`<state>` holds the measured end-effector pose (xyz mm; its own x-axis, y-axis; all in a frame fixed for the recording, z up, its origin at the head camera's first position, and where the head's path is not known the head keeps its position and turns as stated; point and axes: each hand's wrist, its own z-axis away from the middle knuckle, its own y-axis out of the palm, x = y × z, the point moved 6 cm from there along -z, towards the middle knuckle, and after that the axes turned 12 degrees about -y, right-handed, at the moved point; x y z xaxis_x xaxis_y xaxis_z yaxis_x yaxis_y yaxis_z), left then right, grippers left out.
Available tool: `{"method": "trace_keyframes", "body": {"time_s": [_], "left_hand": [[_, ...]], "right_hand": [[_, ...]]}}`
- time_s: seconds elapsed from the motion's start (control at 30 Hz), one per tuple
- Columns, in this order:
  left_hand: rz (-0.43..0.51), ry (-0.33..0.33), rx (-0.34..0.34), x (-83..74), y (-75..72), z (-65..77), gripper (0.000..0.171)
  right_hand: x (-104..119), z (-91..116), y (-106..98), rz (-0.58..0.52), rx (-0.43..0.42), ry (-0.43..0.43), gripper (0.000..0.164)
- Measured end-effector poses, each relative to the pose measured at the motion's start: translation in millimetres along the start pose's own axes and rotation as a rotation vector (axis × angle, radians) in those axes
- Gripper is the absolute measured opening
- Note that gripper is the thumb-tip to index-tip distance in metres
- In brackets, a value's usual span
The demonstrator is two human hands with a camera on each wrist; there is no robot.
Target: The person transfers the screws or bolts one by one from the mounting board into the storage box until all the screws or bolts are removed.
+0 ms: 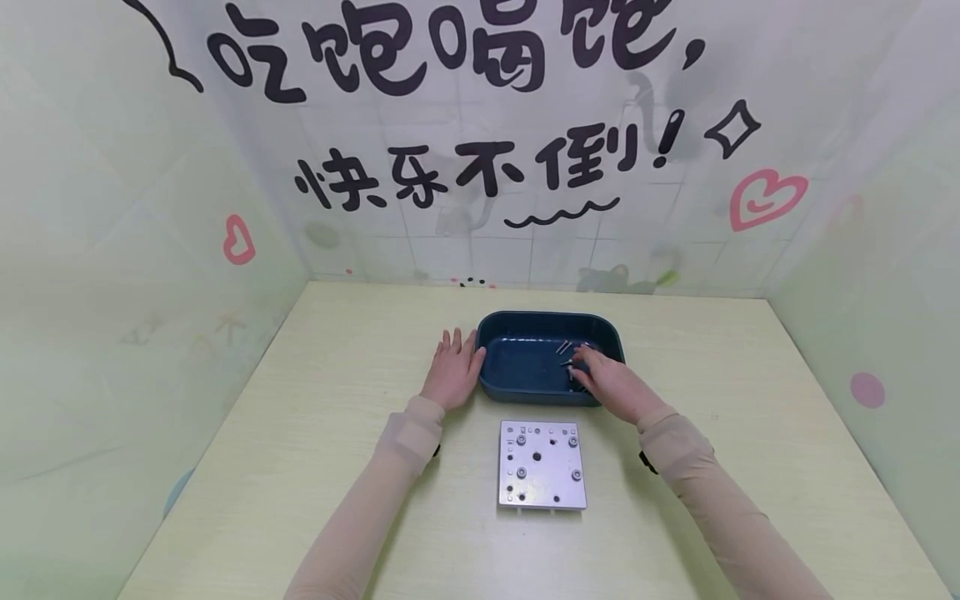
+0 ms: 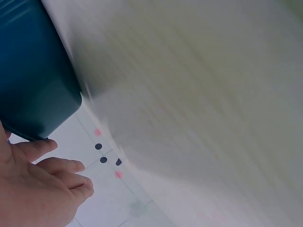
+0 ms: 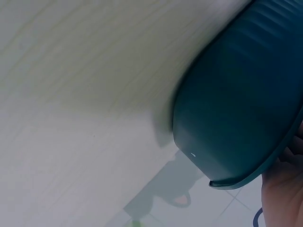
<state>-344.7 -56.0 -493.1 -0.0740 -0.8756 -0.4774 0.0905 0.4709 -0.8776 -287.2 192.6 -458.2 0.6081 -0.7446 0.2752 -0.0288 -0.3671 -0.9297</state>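
Observation:
A dark blue plastic bin [image 1: 525, 400] stands on the table, with several small metal screws [image 1: 563, 347] inside its right part. My left hand [image 1: 453, 371] touches the bin's left rim, its fingers spread. In the left wrist view, those fingers show beside the bin's outer wall [image 2: 38, 85]. Over the right rim, my right hand [image 1: 618, 387] reaches in, thumb and forefinger apart close to the screws. The right wrist view shows mostly the outside of the bin [image 3: 232, 104], which hides the fingertips.
A square silver metal plate [image 1: 555, 479] with several holes and socket-head screws lies in front of the bin, between the forearms. Behind the table [image 1: 720, 350] hangs a white printed curtain [image 1: 480, 250] with black lettering; pale panels close off both sides.

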Motion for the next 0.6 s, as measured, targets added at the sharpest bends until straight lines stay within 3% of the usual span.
{"method": "trace_keyframes", "body": {"time_s": [0.6], "left_hand": [[-0.008,0.006,0.010,-2.8,-3.3,2.8,0.060]], "right_hand": [[1.5,11.8,-7.2,-0.079,0.022,0.067,0.042]]}}
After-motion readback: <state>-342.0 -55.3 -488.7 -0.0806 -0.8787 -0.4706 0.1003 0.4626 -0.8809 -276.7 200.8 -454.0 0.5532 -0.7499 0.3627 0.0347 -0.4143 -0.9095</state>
